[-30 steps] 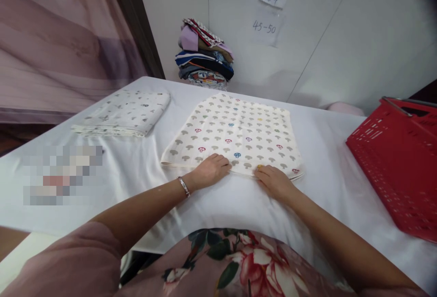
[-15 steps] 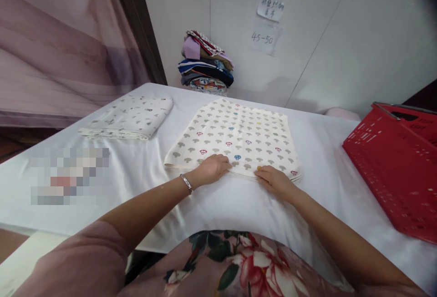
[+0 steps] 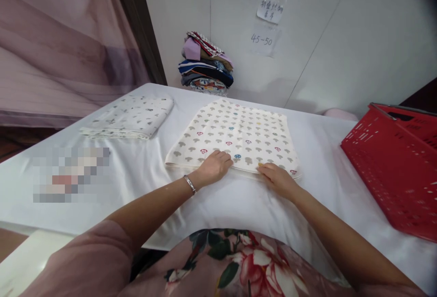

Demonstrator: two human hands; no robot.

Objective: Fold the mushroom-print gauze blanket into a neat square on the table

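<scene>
A cream cloth printed with grey and coloured mushrooms lies folded flat in front of me. At its near edge, left of the middle, my left hand is closed, with the fingers curled over the edge. My right hand pinches the same edge further right, close to the near right corner. The thumb sides of both hands face each other, with a short stretch of edge between them. Layers show along this near edge; the underside is hidden.
A second folded cloth, white with small dark prints, lies at the left of the white-covered table. A red plastic basket stands at the right. Behind the table rises a stack of folded fabrics. A patch at the left is pixelated.
My left hand has shifted slightly right along the near edge and its fingers are more curled. The right hand has moved very little; the cloth lies almost the same.
</scene>
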